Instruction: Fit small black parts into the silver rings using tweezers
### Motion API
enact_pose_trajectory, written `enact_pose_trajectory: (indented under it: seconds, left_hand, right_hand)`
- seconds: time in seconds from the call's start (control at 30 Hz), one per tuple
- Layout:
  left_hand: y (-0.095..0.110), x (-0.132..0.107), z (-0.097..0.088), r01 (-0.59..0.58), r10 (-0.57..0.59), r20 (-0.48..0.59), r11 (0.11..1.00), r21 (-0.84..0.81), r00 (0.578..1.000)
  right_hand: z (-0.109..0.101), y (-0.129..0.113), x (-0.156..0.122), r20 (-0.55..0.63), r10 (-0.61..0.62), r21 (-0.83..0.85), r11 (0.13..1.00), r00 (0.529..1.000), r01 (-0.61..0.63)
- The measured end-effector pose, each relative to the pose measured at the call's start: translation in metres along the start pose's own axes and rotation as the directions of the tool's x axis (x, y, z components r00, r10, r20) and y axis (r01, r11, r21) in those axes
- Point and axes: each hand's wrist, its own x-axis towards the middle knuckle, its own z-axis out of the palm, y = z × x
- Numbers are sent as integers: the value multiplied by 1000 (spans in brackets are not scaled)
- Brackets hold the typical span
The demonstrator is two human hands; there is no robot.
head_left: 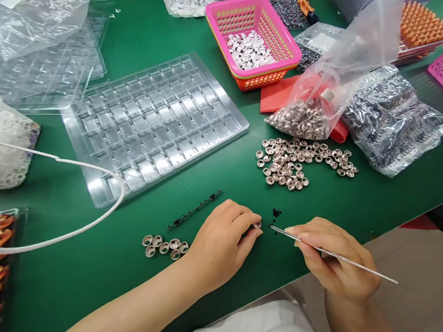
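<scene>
My left hand (222,242) rests on the green table and pinches a small metal cup (257,225) between its fingertips. My right hand (334,259) grips a thin metal needle tool (328,251), whose tip points at that cup. A few tiny black pieces (276,213) lie just beyond the tip. Several finished metal cups (165,245) sit in a short row left of my left hand. A black strip of parts (195,209) lies above them. A loose pile of metal cups (301,162) lies farther right.
A clear compartment tray (152,123) sits mid-table. A pink basket (252,38) of white pieces stands behind, with plastic bags of cups (309,113) and dark parts (390,117) to the right. A white cable (74,198) loops at left. The table edge runs near my right hand.
</scene>
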Motion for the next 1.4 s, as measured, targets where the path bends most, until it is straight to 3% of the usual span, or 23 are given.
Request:
enact_pose_trajectory:
  seconds: [0.17,0.57,1.4]
  left_hand:
    - [-3,-1,0,23,-25,-29,999,-42,999]
    - [-4,0,0,51,-53,-21,994,-93,998]
    - [-5,2,-1,23,-29,-52,993,-118,998]
  right_hand:
    - [10,1,4,7,-36,-9,999,999,36]
    - [9,4,11,141,-115,12,993,983,114]
    - [12,2,13,172,-136,-75,986,976,151]
